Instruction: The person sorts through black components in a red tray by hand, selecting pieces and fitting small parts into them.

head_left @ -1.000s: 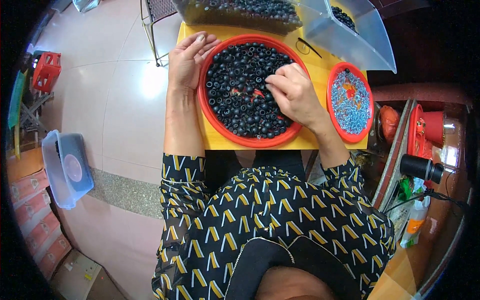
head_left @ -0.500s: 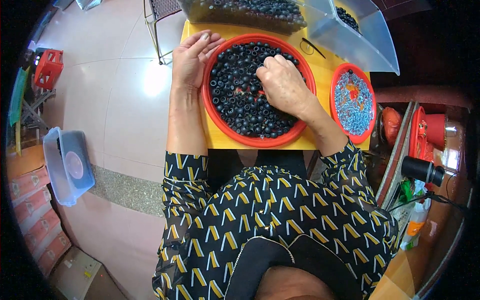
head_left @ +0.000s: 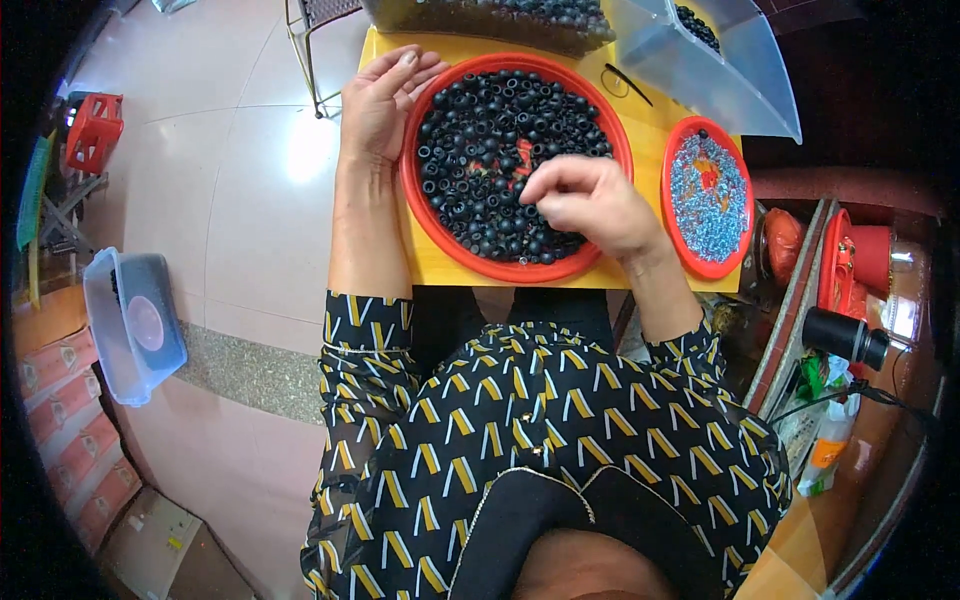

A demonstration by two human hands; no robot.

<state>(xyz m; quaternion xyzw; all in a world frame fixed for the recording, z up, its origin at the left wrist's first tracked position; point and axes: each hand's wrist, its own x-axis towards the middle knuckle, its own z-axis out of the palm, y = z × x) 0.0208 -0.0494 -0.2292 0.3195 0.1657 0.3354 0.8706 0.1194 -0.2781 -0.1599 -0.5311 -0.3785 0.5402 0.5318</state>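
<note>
A round red tray (head_left: 412, 190) on the yellow table holds a heap of small black rounded pieces (head_left: 480, 110), many with a hole showing; a reddish patterned bottom peeks through mid-tray. My left hand (head_left: 375, 112) rests against the tray's left rim, palm turned up, fingers stretched loosely toward the far side; nothing shows in it. Above the right part of the heap hovers my right hand (head_left: 600, 205), thumb and forefinger pinched together. Whatever lies between those fingertips is too small to tell. To the right, a smaller red oval tray (head_left: 668, 225) contains many tiny shiny bluish-clear pieces (head_left: 705, 215).
Behind the round tray stands a clear bin (head_left: 470, 35) full of dark pieces. A tilted clear bin (head_left: 700, 65) with more black pieces leans at the table's far right. A black thin-handled tool (head_left: 628, 86) lies between. A bluish plastic tub (head_left: 135, 330) sits on the floor at left.
My right hand has drawn back from the middle of the heap toward the near right, uncovering more of the tray's patterned bottom. The left hand stays at the rim.
</note>
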